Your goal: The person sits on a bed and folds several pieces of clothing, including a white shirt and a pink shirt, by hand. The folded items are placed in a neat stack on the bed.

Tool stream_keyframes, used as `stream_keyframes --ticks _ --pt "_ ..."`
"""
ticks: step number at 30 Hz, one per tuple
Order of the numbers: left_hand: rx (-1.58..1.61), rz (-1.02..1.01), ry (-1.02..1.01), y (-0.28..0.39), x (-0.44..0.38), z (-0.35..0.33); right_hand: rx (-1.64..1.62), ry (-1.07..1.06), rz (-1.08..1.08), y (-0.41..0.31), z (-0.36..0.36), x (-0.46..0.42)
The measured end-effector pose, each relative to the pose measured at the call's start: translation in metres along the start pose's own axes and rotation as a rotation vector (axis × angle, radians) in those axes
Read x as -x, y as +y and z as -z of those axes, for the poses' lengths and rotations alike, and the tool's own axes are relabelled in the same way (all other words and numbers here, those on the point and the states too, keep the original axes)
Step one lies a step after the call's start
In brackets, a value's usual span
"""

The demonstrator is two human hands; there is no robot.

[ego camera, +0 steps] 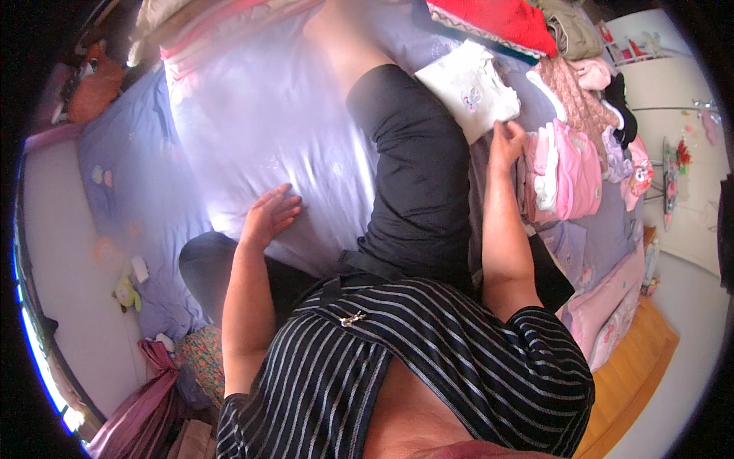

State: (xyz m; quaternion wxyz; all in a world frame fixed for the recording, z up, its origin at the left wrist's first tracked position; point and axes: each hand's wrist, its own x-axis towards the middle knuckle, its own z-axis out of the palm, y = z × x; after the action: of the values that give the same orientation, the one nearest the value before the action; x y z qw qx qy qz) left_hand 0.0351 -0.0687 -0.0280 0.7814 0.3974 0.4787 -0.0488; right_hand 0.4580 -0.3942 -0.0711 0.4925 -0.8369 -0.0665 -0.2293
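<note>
At my right, a folded white shirt with an embroidered rabbit lies beside my black-trousered knee. My right hand pinches the near edge of this shirt between thumb and fingers. Just beyond that hand, to the right, stands a stack of folded pink clothes with a white piece among them. My left hand is over the lavender bedsheet, palm turned inward, fingers spread and holding nothing. Whether it rests on the cloth, I cannot tell.
Folded red cloth lies at the far right, near a khaki garment. A quilted pink garment is spread behind the stack. A green plush toy sits at the bed's left edge. The yellow headboard is behind at right.
</note>
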Motion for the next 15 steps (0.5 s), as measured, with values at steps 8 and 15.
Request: stream_keyframes --ticks 8,15 --pt "0.019 -0.006 0.007 0.002 0.001 0.005 0.302 -0.384 0.643 -0.099 -0.075 -0.104" --pt "0.001 0.033 0.006 0.01 0.005 0.0 1.205 -0.832 0.618 -0.118 -0.102 -0.14"
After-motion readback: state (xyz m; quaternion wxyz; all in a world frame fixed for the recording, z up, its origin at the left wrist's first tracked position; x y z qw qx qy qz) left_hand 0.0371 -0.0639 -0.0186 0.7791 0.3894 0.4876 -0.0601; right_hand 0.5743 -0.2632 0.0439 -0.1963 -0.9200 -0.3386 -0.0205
